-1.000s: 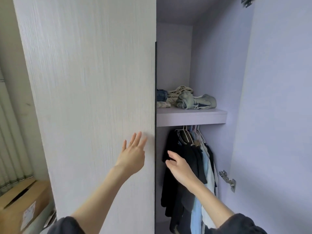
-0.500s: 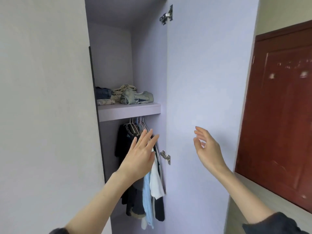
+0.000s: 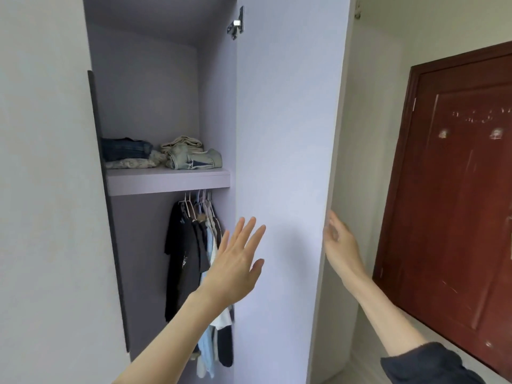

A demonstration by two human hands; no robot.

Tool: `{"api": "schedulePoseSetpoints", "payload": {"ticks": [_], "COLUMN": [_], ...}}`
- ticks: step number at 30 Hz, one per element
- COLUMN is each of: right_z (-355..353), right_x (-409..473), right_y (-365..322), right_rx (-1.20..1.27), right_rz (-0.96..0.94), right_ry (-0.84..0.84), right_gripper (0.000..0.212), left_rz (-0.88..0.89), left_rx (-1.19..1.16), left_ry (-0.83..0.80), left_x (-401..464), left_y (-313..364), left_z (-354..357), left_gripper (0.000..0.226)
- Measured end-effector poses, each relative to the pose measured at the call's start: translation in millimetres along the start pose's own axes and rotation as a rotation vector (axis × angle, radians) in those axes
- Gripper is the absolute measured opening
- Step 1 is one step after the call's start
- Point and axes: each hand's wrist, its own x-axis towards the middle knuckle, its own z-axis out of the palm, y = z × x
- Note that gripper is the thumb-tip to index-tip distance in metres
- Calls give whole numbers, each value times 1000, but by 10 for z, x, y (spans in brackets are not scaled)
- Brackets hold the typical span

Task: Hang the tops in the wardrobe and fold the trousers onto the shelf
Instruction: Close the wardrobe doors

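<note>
The wardrobe stands open. Its lilac shelf (image 3: 166,180) carries folded trousers (image 3: 194,159) and a dark denim pile (image 3: 126,148). Below it, several tops (image 3: 184,253) hang on hangers, black ones at the left and pale blue and white ones at the right. My left hand (image 3: 235,263) is raised with fingers spread flat, in front of the hanging tops and the inner face of the open right door (image 3: 285,162). My right hand (image 3: 340,245) reaches to that door's outer edge, its fingertips at the edge, holding nothing.
The closed pale left door (image 3: 41,189) fills the left side. A dark red room door (image 3: 454,189) stands at the right, behind the open wardrobe door. A metal hinge (image 3: 236,23) sits at the top of the open door.
The view has swung right. My right hand moved from the open door's inner face out to its far edge. My left hand shifted right, from before the tops toward the door.
</note>
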Motion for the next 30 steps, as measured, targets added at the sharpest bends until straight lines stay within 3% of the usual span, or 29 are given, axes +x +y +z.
{"api": "schedulePoseSetpoints", "payload": {"ticks": [3, 6, 10, 16, 20, 23, 27, 30], "right_z": [-105, -53, 287, 1168, 1846, 2353, 2970, 3363], "right_x": [-14, -70, -129, -172, -39, 190, 632, 894], "right_y": [10, -35, -225, -478, -588, -676, -810, -772], "right_rx": [169, 183, 223, 206, -83, -304, -583, -609], "right_rz": [-3, 9, -53, -199, -505, -690, -832, -864], "right_ry": [-116, -279, -487, -685, -580, -465, -314, -281], "right_gripper": [37, 27, 45, 59, 41, 52, 77, 96], "left_rz": [-31, -45, -86, -395, -527, -649, -669, -650], "left_rx": [44, 9, 59, 151, 250, 285, 348, 355], "left_ry": [23, 121, 261, 325, 351, 318, 281, 266], "left_x": [18, 33, 16, -356, -506, -522, -416, -341], "left_y": [58, 164, 71, -711, -1265, -1768, -2400, -2820], "left_z": [111, 104, 9, -230, -443, -596, -713, -735], "left_gripper": [79, 97, 107, 105, 106, 112, 121, 121]}}
